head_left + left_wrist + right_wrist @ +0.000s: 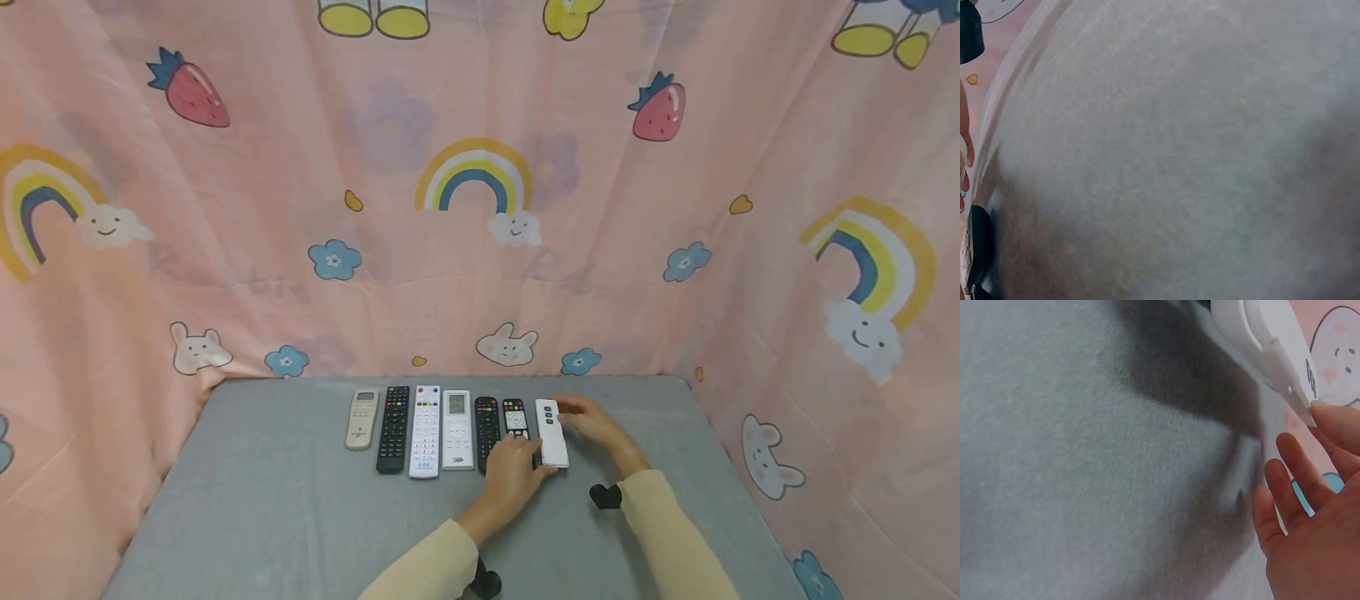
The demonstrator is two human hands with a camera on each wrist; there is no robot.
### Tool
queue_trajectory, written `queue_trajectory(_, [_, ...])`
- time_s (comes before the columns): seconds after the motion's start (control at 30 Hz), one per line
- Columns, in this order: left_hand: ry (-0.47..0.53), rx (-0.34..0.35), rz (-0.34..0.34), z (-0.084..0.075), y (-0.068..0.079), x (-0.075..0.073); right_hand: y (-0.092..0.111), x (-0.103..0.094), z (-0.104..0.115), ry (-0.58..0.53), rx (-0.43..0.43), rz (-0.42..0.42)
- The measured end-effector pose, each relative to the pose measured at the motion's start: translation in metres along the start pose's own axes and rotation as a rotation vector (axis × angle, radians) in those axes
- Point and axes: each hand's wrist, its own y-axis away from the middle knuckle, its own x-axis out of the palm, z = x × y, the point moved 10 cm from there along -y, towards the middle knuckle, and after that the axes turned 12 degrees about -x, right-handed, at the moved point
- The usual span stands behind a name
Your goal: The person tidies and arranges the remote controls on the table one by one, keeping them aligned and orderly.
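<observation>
A row of remote controls lies on the grey cloth. At its right end is a white remote control (552,433) with a few dark buttons, tilted off the cloth in the right wrist view. My right hand (596,421) pinches its far end between thumb (1338,425) and forefinger, other fingers spread. My left hand (512,475) holds the near left corner, thumb at the bottom edge. Beneath the left fingers, a black remote with a white button panel (515,417) is partly hidden. Left of it lies a short black remote (487,421), also partly covered.
Further left lie a white remote with a screen (457,429), a long white remote (425,433), a long black remote (393,429) and a small beige remote (362,419). A pink patterned curtain (480,292) hangs behind and beside the grey table (300,517).
</observation>
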Motion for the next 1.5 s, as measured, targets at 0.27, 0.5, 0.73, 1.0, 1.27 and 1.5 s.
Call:
queue_trajectory(0.27, [-0.036, -0.045, 0.005, 0.004, -0.002, 0.005, -0.007, 0.000, 0.002, 0.028, -0.031, -0.033])
queue_trajectory(0.5, [-0.038, -0.053, 0.012, 0.005, -0.004, 0.007, -0.010, 0.000, 0.003, 0.101, -0.078, -0.060])
queue_trajectory(0.73, [-0.065, -0.049, -0.002, 0.003, -0.004, 0.010, -0.013, 0.001, -0.001, 0.167, -0.053, -0.066])
queue_trajectory(1.0, [-0.081, -0.075, 0.013, 0.006, -0.004, 0.016, -0.012, 0.005, -0.007, 0.176, 0.029, -0.074])
queue_trajectory(1.27, [-0.135, -0.092, 0.042, 0.010, -0.006, 0.023, -0.013, 0.006, -0.010, 0.216, 0.041, -0.098])
queue_trajectory(1.5, [-0.135, -0.101, 0.062, 0.010, -0.007, 0.023, -0.013, 0.007, -0.010, 0.281, 0.047, -0.103])
